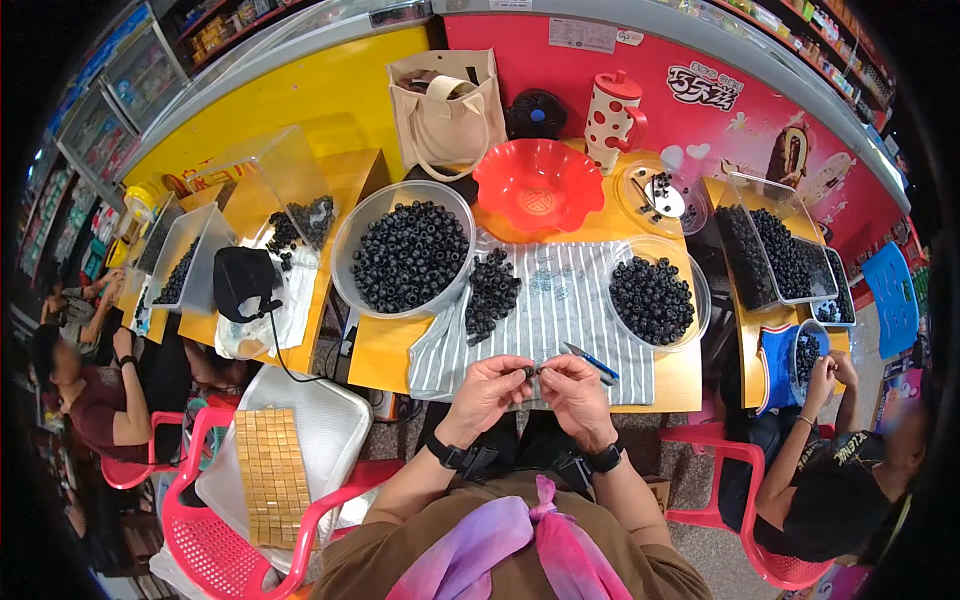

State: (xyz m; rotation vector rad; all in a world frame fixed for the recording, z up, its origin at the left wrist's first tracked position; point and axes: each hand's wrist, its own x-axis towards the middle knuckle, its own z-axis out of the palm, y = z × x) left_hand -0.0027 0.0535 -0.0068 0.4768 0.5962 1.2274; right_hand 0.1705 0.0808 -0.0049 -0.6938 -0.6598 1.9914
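At 6 o'clock on the cloth (560, 310), your left hand (487, 390) and right hand (572, 388) together pinch a bead (529, 371) between fingertips.

Red freezer front (720, 110) behind the table, printed with white lettering and ice-cream pictures. Two white paper labels (583, 35) stuck along its upper edge. Shelves of small coloured packages (215, 30) at upper left, too blurred to tell apart.
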